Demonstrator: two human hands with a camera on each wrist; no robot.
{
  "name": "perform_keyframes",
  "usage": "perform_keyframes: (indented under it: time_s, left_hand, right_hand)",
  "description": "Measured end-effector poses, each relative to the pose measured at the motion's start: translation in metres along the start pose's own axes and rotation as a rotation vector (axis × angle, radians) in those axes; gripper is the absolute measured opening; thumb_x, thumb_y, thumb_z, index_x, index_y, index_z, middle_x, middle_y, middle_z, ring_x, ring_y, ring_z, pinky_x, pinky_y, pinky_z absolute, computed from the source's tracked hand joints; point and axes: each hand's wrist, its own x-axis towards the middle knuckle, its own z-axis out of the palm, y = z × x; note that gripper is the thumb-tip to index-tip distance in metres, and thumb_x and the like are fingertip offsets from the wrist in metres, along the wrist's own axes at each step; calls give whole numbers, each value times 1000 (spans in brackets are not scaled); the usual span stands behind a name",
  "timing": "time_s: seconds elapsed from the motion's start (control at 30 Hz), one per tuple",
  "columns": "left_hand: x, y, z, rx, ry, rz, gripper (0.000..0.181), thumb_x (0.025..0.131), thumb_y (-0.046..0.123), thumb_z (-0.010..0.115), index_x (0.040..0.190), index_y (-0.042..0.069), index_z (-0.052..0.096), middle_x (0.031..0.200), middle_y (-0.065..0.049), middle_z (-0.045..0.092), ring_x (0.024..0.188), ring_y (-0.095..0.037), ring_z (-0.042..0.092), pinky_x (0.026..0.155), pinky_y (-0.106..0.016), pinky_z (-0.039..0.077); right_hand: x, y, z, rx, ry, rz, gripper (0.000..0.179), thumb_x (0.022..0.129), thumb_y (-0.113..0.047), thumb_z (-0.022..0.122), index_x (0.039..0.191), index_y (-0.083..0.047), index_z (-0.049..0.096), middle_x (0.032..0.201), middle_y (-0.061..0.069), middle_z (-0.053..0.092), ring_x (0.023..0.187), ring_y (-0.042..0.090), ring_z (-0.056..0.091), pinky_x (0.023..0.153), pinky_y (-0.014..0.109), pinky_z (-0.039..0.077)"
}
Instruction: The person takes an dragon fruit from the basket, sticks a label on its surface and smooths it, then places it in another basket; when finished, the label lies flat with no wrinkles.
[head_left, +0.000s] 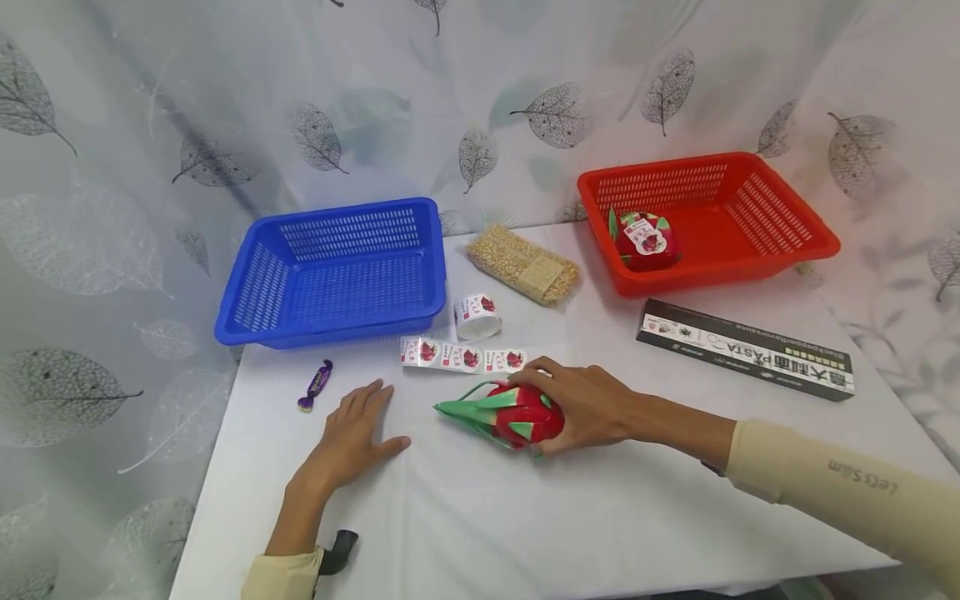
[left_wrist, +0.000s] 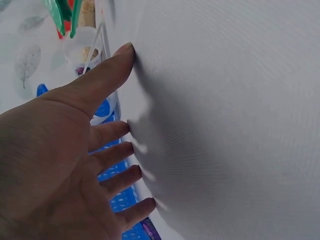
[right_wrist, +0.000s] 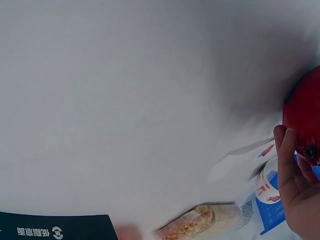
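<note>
Right hand [head_left: 587, 402] gripping dragon fruit [head_left: 525, 417], left hand [head_left: 348, 442] palm-down, fingers [left_wrist: 114, 156] spread

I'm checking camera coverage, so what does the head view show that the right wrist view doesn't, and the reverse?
Only the head view shows the left hand, the purple-wrapped candy and the right sleeve. Only the right wrist view shows the dark spot on the end of the held dragon fruit. Both show the held dragon fruit, right hand, corn bag, label roll, blue basket and pasta box.
</note>
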Motion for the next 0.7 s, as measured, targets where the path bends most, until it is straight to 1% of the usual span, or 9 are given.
perform_keyframes:
  time_s: [0.43,0.7]
  left_hand:
    - [2,3,-1,3,1,13,86,96,37,79,161,0,39,169,-23,32,156,-47,27,121,-72,26]
    - [0,4,-4,9,-6,0,85,96,38,79,161,0,39,169,-23,32,155,-47,27,120,-74,26]
  right_hand:
    - [7,0,-3,-52,-42,-21,95,78,-62,85,158,-33,44,152,1,53,129,22,62,89,40,63]
    - [12,-2,-5,-46,-57,-40,91,78,-61,86,156,-33,48,151,0,55,130,21,61,87,40,63]
